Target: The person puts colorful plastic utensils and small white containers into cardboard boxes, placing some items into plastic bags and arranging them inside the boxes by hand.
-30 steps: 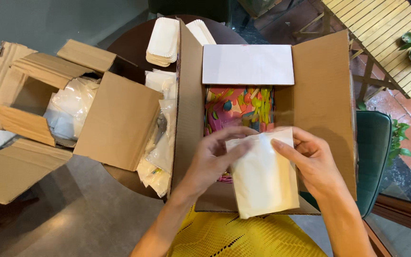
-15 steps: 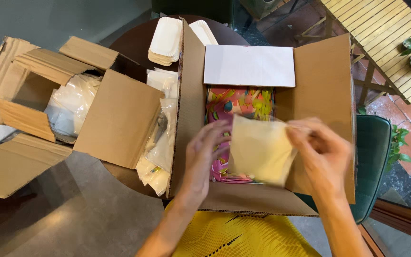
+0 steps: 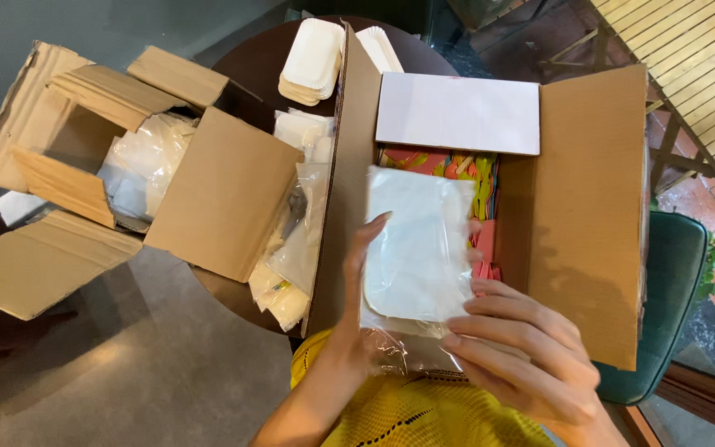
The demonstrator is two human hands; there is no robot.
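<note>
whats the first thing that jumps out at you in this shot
The clear bag of white trays, held by the left hand and right hand over the open cardboard box at centre. Bright multicoloured items show inside that box. To the left sits a second open box stuffed with plastic-wrapped packs.

the bagged white trays [image 3: 418, 248] and white card flap [image 3: 457, 112] cover most of the open box [image 3: 589, 207] mouth.

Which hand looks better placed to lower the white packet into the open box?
Probably the left hand: it runs up the side of the white packet, over the open box. The right hand only pinches its lower plastic edge.
</note>
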